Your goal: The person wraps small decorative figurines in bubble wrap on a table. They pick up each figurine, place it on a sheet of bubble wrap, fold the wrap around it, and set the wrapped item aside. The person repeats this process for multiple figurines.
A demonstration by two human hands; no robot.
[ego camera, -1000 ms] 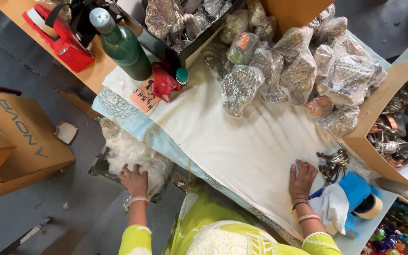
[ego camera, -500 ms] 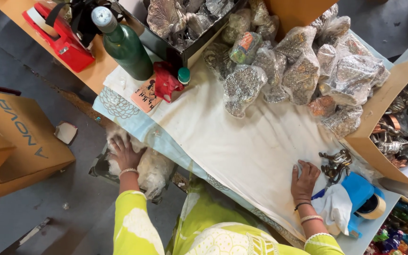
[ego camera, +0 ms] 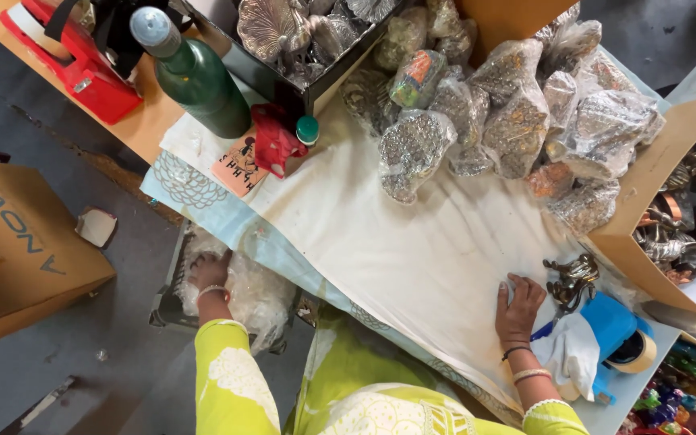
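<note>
The left hand (ego camera: 209, 270) reaches down into a crate (ego camera: 169, 302) of clear plastic bags (ego camera: 255, 294) below the desk's near-left edge, fingers spread on the bags, clamped on nothing. The right hand (ego camera: 517, 310) lies flat and open on the white cloth (ego camera: 412, 250), steadying beside small metal figurines (ego camera: 572, 278). Pinching one bag only would serve best.

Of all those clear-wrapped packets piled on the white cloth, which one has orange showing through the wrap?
The small packet at the pile's upper left, beside the dark tray; orange and green show through its wrap, while its neighbours look silvery or gold.
</note>
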